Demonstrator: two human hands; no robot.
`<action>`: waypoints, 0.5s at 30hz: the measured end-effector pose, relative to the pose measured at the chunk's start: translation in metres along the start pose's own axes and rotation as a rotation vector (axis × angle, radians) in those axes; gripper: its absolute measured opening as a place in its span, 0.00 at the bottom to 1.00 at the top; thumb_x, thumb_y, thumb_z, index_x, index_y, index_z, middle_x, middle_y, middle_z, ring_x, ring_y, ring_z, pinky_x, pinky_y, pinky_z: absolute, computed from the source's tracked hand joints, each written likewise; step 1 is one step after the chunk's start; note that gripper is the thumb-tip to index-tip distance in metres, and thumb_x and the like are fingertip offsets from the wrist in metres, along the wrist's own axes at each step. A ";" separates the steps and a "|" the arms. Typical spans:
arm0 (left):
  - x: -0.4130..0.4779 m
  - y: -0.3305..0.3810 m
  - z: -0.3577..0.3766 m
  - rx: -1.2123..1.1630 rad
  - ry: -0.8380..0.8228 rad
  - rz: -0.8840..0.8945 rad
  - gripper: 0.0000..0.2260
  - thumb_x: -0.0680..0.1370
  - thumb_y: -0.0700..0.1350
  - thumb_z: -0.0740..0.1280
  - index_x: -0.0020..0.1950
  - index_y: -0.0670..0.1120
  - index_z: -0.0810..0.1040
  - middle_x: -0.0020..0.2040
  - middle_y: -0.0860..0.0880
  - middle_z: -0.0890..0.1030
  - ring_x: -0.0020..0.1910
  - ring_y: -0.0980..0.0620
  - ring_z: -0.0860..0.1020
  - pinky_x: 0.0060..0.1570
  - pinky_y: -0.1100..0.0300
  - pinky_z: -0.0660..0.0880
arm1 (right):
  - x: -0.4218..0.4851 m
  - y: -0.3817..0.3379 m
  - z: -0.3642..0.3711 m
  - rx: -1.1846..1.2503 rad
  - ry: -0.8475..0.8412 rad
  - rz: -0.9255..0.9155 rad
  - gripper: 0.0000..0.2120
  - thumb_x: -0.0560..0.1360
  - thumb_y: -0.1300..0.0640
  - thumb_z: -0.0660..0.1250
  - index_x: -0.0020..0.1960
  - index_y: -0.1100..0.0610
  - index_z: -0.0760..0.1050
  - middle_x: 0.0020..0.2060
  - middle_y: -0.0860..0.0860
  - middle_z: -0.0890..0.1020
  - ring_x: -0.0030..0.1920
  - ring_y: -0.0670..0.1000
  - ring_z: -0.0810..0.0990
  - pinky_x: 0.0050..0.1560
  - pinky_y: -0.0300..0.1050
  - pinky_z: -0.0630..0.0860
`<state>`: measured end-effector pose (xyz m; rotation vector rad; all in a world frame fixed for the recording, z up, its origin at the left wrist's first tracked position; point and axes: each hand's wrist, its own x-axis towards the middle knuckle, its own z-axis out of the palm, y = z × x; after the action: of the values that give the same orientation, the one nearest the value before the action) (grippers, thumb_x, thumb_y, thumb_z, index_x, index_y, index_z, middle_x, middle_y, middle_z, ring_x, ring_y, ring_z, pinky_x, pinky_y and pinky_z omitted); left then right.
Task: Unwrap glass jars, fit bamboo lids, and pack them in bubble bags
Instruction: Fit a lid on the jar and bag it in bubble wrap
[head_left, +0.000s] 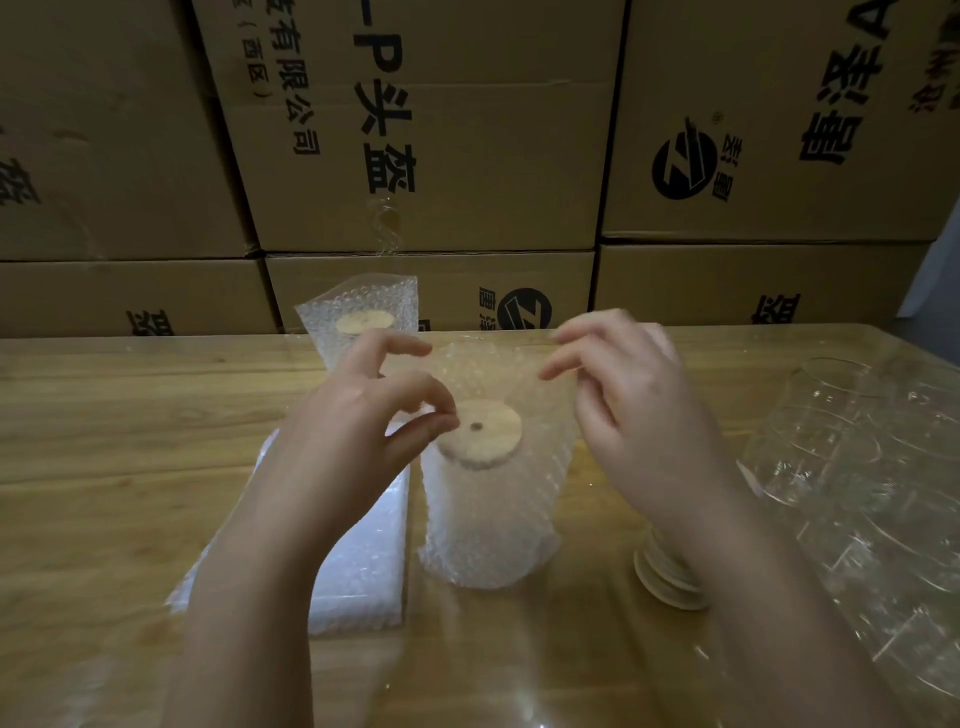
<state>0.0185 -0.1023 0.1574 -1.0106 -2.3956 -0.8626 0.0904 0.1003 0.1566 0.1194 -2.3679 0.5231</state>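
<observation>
A glass jar with a round bamboo lid (483, 434) stands upright in a bubble bag (488, 525) at the table's middle. The bag's mouth is open above the lid. My left hand (358, 421) pinches the bag's left rim between thumb and forefinger, right beside the lid. My right hand (628, 395) pinches the far right part of the rim with its fingertips. A second jar with a bamboo lid, packed in a bubble bag (363, 319), stands behind at the table's far edge.
A flat stack of bubble bags (363, 571) lies left of the jar. A pile of bamboo lids (667, 579) sits under my right forearm. Several bare glass jars in clear wrap (857, 467) lie at the right. Cardboard boxes (467, 156) wall off the back.
</observation>
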 end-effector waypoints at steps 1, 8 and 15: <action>-0.001 0.000 -0.001 -0.019 -0.018 0.006 0.06 0.73 0.54 0.66 0.41 0.55 0.81 0.60 0.63 0.71 0.45 0.63 0.77 0.45 0.56 0.77 | 0.000 -0.004 0.001 -0.016 -0.045 -0.067 0.14 0.75 0.66 0.61 0.50 0.50 0.79 0.54 0.43 0.79 0.57 0.49 0.73 0.58 0.47 0.64; 0.001 0.007 -0.006 -0.005 -0.052 0.065 0.08 0.72 0.54 0.65 0.40 0.54 0.81 0.52 0.69 0.79 0.41 0.63 0.78 0.37 0.58 0.75 | -0.002 -0.013 0.013 -0.071 -0.400 -0.043 0.18 0.79 0.60 0.54 0.58 0.41 0.75 0.58 0.35 0.76 0.62 0.42 0.67 0.73 0.50 0.39; -0.004 0.006 -0.012 0.015 -0.052 0.047 0.09 0.72 0.55 0.64 0.41 0.54 0.82 0.39 0.59 0.79 0.37 0.60 0.77 0.36 0.49 0.77 | -0.002 -0.012 0.016 -0.121 -0.360 -0.010 0.13 0.79 0.45 0.55 0.59 0.41 0.74 0.52 0.36 0.72 0.56 0.44 0.69 0.68 0.46 0.54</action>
<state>0.0275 -0.1090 0.1662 -1.0915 -2.4078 -0.8100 0.0851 0.0830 0.1485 0.1830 -2.7409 0.3762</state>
